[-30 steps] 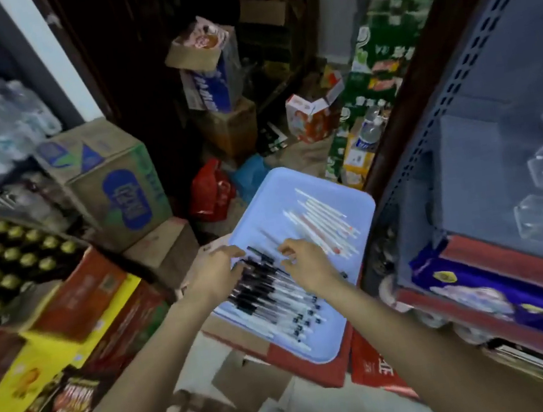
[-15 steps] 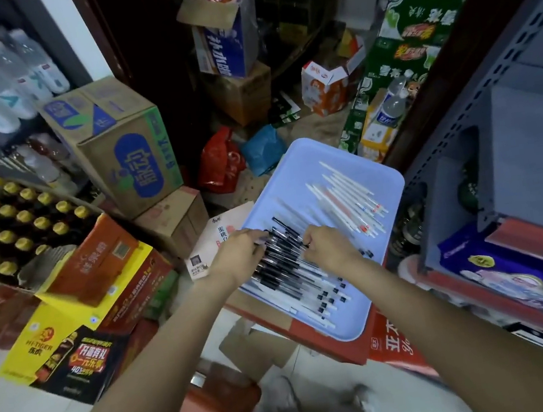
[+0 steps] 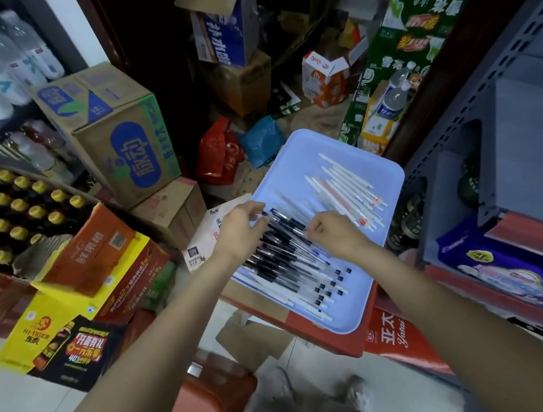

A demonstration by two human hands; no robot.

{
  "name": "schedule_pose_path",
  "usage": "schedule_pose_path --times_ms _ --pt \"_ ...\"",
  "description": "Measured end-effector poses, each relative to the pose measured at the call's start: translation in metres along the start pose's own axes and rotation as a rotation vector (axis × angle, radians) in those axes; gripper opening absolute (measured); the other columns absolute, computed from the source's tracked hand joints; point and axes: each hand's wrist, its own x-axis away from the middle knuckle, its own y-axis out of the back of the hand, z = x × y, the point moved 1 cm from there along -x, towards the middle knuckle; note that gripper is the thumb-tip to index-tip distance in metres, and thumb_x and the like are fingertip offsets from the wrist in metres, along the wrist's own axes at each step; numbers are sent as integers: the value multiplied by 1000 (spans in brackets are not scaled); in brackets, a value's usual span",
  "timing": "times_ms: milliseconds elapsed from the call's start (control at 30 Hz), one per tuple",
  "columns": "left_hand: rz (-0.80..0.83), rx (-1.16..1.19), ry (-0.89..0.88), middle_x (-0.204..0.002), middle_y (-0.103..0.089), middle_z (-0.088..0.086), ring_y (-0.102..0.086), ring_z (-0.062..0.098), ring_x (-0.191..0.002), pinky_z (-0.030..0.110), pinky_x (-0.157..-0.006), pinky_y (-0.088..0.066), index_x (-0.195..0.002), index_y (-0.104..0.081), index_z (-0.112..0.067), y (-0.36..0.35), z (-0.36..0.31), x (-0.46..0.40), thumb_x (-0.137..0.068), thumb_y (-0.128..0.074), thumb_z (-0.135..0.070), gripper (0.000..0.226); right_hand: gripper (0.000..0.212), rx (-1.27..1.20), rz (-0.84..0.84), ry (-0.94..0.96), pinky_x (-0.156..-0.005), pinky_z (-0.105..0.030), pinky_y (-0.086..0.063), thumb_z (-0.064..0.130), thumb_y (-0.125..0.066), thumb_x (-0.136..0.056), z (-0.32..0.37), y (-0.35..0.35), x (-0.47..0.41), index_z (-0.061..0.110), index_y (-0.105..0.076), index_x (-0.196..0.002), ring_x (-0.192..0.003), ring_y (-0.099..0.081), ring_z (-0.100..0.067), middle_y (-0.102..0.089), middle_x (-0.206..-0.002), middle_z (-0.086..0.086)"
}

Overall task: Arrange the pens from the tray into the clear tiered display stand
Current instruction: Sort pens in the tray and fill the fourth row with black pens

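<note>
Both my hands are down on the black pens in the pale blue plastic tray (image 3: 294,154).

My left hand (image 3: 237,232) lies over the near-left end of the heap of clear-barrelled black-capped pens (image 3: 291,265), fingers curled onto the topmost ones; my right hand (image 3: 332,235) meets it from the other side, fingertips pinching at a pen, though I cannot tell how many either holds. A second group of slim white pens (image 3: 347,192) lies apart at the tray's far right. The tray rests on a red cardboard box (image 3: 318,334).

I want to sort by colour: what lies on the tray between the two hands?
In the head view, only black-capped pens lie on the tray between the left hand and the right hand.
</note>
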Motion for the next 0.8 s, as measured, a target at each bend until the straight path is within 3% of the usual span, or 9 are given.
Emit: schedule_pose_path --times_ms 67,133,200,267,333,400,600,667,800 --pt "-53 125 30 -125 -55 6 -52 14 -107 10 -74 -38 -136 -42 -5 2 -15 -2 -94 -53 -21 46 27 -139 -53 11 -50 -6 -37 15 -49 -97 4 14 7 3 -49 -73 -55 -32 -23 -35 -60 -11" --pt "-63 281 71 -116 -58 7 -53 16 -104 18 -82 -42 -137 -39 -1 3 -34 -4 -91 -59 -25 55 17 -274 -106 13 -47 -8 -37 16 -52 -96 8 30 15 5 -57 -83 -53 -47 -13 -46 -60 -2" --pt "-25 402 72 -102 -62 9 -58 19 -100 31 -93 -44 -130 -45 2 1 -59 -5 -88 -63 -25 53 16 -386 -140 31 -55 -18 -47 16 -53 -95 10 45 23 2 -60 -91 -60 -61 -5 -57 -69 -4" --pt "49 433 30 -79 -62 3 -63 13 -84 30 -84 -48 -97 -61 -2 -5 -83 -7 -87 -64 -22 23 18 -408 -178 68 -55 -24 -50 15 -54 -95 12 64 32 0 -60 -89 -53 -61 1 -59 -70 -10" --pt "95 476 -9 -60 -60 -8 -65 5 -72 21 -72 -48 -65 -56 -7 -11 -113 -7 -87 -64 -19 26 18 -413 -225 97 -50 -17 -46 16 -56 -94 10 86 43 5 -60 -81 -50 -60 1 -60 -66 -7" --pt "107 494 -50 -63 -63 -8 -65 0 -66 18 -69 -47 -61 -52 -10 -19 -141 -6 -88 -63 -18 30 16 -408 -284 123 -53 -11 -45 17 -58 -93 4 109 58 8 -60 -80 -56 -61 1 -60 -67 -3" --pt "80 134 -428 -91 -71 17 -67 28 -88 42 -83 -53 -91 -66 -3 -56 -235 9 -93 -57 -20 20 22 -330 -582 192 -69 -18 -44 29 -60 -91 -38 195 122 22 -53 -111 -79 -56 -3 -57 -88 6" --pt "97 -25 -563 -97 -69 18 -65 29 -93 39 -83 -51 -101 -64 -1 -74 -270 18 -93 -56 -21 23 29 -404 -634 272 -70 -21 -49 23 -57 -93 -52 225 152 24 -53 -121 -78 -59 -4 -58 -89 8" --pt "117 -220 -762 -72 -61 8 -56 20 -68 31 -61 -35 -82 -57 -5 -113 -332 36 -93 -56 -24 21 14 -511 -737 337 -65 -22 -53 8 -58 -91 -87 266 196 20 -62 -99 -70 -65 -5 -62 -81 4"
